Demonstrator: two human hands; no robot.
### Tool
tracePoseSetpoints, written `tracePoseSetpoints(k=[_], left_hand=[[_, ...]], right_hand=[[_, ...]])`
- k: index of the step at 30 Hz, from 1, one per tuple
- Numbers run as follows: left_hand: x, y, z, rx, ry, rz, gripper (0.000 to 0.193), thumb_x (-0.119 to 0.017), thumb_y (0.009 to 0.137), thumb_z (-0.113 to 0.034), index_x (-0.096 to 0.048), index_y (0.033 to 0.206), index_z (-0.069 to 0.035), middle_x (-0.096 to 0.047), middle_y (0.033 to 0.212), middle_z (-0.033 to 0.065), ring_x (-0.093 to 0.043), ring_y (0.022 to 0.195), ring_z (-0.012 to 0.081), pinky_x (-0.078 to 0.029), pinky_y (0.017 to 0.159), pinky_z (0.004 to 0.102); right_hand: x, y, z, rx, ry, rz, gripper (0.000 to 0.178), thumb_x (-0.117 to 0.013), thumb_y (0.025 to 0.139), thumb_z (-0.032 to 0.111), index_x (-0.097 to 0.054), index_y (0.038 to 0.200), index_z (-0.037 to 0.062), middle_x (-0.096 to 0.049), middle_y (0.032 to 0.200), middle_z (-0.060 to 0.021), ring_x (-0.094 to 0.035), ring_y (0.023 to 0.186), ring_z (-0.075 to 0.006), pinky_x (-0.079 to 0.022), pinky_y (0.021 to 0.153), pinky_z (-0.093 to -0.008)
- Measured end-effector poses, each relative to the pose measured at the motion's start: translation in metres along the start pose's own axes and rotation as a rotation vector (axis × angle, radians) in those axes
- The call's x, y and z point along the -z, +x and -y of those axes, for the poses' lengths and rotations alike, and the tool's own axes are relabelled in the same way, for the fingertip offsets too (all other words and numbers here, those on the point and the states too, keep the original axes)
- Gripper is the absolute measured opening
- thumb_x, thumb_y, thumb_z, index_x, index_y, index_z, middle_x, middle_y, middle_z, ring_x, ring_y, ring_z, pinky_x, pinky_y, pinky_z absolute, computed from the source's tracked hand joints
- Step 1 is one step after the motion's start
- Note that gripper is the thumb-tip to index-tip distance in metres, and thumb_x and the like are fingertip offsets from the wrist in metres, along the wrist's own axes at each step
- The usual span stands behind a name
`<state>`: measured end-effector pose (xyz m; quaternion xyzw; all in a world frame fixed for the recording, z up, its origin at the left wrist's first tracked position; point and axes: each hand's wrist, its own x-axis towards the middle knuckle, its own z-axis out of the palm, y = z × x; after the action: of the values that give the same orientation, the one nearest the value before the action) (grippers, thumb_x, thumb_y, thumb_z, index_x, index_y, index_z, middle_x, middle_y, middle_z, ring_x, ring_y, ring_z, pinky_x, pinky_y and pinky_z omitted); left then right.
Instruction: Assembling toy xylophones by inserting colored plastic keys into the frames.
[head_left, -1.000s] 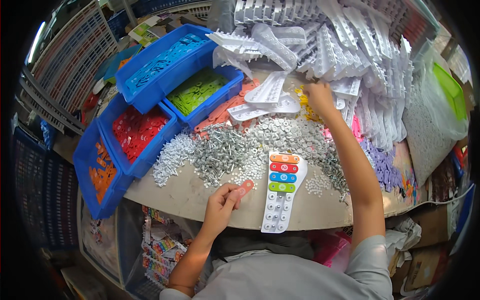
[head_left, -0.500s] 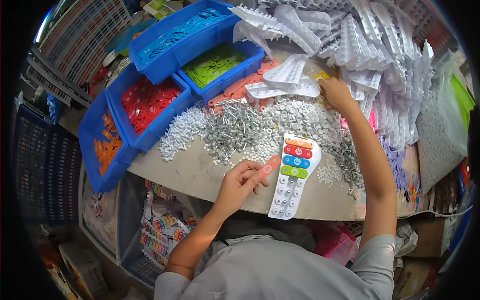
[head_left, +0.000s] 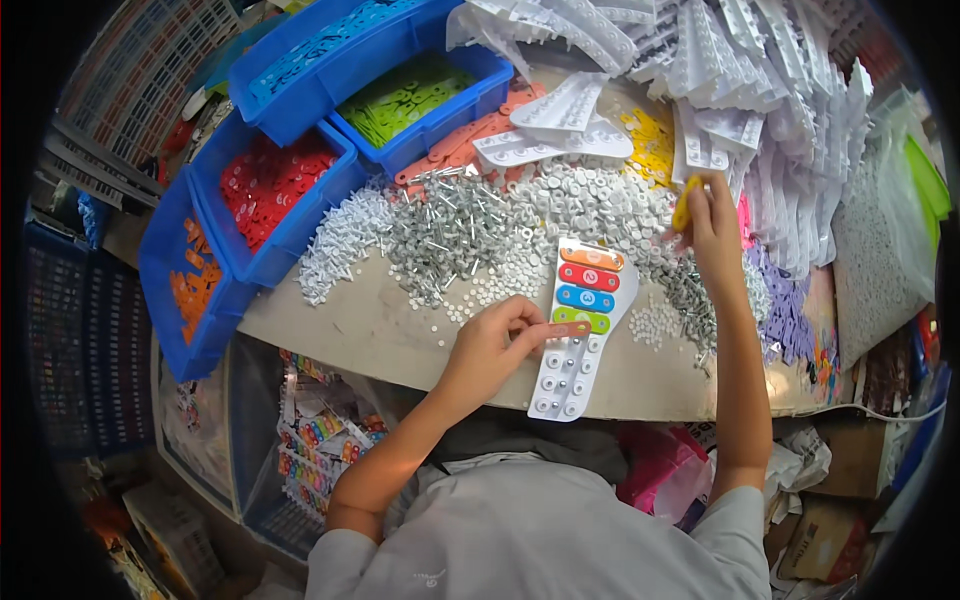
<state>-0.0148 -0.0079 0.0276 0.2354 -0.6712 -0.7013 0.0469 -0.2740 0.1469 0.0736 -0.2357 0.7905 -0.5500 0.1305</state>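
Near the table's front edge lies a white plastic base, with orange, red, blue and green strips across its upper part. Bare round sockets fill its lower part. My left hand pinches a salmon-coloured strip, held flat over the base just below or partly on the green strip. My right hand is raised above the small parts to the right, its fingers closed on a yellow strip. Whether the salmon strip touches the base I cannot tell.
Blue bins hold red strips, green strips, blue strips and orange strips. Heaps of screws and white caps cover the mid-table. White bases are piled at the back right, beside yellow strips and purple strips.
My right hand has come back from the yellow pile with a yellow strip. My left hand has brought the salmon strip rightward over the base. The whole view has shifted slightly.
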Motion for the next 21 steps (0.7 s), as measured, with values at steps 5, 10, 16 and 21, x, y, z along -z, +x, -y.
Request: tracePoseSetpoints(k=[5,10,16,21], left_hand=[[-0.015,0.013,0.016,-0.508,0.496,-0.151,0.016,-0.078,0.084,-0.02,-0.068,0.083,-0.007,-0.06,0.088,0.0033,-0.055,0.093,0.0238,-0.039,0.085,0.0374],[-0.025,0.015,0.017,-0.458,0.548,-0.09,0.015,-0.08,0.082,-0.019,-0.069,0.085,-0.008,-0.059,0.091,0.0032,-0.055,0.096,0.0238,-0.035,0.091,0.0382],[-0.025,0.018,0.02,-0.439,0.555,-0.089,0.015,-0.081,0.08,-0.018,-0.07,0.084,-0.009,-0.058,0.091,0.003,-0.054,0.096,0.0234,-0.034,0.093,0.0385],[-0.025,0.019,0.021,-0.456,0.573,-0.078,0.017,-0.082,0.078,-0.018,-0.068,0.084,-0.009,-0.057,0.089,0.003,-0.054,0.094,0.0228,-0.034,0.092,0.0381]], right_hand=[[0.011,-0.097,0.008,-0.301,0.32,0.202,0.031,-0.053,0.104,0.013,-0.047,0.134,0.0072,-0.058,0.095,-0.0032,-0.062,0.066,-0.0112,-0.045,0.047,-0.0209],[0.006,-0.147,-0.004,-0.338,0.401,0.14,0.049,-0.064,0.095,0.006,-0.045,0.141,0.003,-0.06,0.103,-0.0028,-0.06,0.081,-0.009,-0.047,0.054,-0.0224],[0.0,-0.171,-0.023,-0.343,0.245,0.125,0.014,-0.067,0.094,0.003,-0.063,0.106,-0.0007,-0.064,0.098,-0.0027,-0.06,0.083,-0.0083,-0.05,0.071,-0.0228],[-0.013,-0.185,-0.02,0.457,-0.651,-0.231,0.027,-0.078,0.073,-0.006,-0.071,0.095,0.0083,-0.054,0.093,-0.0067,-0.055,0.091,-0.0291,-0.044,0.081,-0.0392]])
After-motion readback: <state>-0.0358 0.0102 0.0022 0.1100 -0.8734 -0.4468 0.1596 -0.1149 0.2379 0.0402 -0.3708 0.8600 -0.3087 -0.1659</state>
